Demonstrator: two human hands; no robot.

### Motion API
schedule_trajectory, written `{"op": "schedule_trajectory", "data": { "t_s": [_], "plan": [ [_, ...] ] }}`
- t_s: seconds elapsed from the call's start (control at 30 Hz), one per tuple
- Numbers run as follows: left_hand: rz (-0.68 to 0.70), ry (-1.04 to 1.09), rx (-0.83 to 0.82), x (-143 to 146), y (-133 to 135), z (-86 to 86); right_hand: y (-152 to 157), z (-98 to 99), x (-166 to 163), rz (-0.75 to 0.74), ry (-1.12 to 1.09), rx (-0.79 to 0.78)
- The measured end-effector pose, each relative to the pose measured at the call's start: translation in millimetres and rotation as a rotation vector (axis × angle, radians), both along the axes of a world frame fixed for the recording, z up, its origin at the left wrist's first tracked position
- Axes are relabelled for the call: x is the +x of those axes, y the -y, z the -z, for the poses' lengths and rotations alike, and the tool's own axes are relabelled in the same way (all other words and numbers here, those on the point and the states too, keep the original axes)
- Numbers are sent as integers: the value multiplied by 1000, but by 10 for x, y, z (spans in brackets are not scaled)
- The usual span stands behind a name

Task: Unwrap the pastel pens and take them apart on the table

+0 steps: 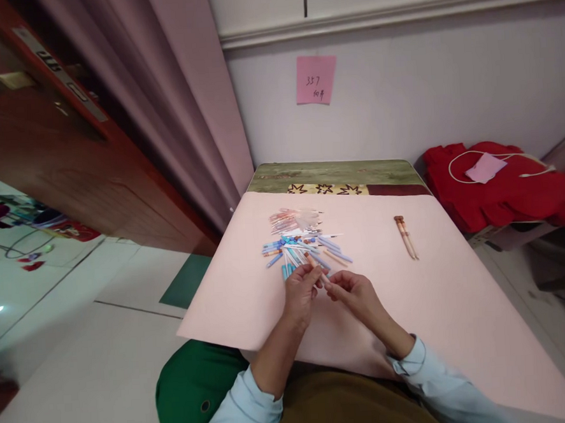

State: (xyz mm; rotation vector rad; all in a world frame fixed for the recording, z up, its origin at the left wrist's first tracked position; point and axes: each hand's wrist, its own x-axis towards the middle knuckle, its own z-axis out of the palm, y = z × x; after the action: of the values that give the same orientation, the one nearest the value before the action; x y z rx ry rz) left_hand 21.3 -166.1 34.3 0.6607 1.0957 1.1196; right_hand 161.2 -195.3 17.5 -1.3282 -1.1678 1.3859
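Both my hands meet over the near side of the table around one slim pen (318, 270), pale with a brown upper end. My left hand (303, 292) is closed round its middle. The fingers of my right hand (357, 293) pinch its lower end, nearest me. Just beyond my hands lies a loose pile of pen parts (294, 246), with blue, lilac and orange barrels and thin white refills. Behind it is a bunch of pinkish pen parts (285, 221). Off to the right, two brown-topped pens (405, 237) lie side by side.
A pale pink sheet (460, 303) covers most of the table, leaving a green wood-patterned strip (337, 170) at the back. Red cloth (515, 191) with a white cable is heaped right of the table. A wooden door (92, 153) and curtain (193, 83) stand left.
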Motion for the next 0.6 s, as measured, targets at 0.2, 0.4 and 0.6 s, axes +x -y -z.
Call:
{"op": "schedule_trajectory", "data": {
  "t_s": [0.2, 0.4, 0.6],
  "plan": [
    [-79, -43, 52, -54, -61, -61, 90, 1, 30, 38, 213, 64],
    [-88, -55, 32, -75, -59, -1, 142, -4, -6, -14, 83, -15],
    [-103, -29, 24, -35, -35, 48, 104, 32, -17, -44, 32, -48]
  ]
}}
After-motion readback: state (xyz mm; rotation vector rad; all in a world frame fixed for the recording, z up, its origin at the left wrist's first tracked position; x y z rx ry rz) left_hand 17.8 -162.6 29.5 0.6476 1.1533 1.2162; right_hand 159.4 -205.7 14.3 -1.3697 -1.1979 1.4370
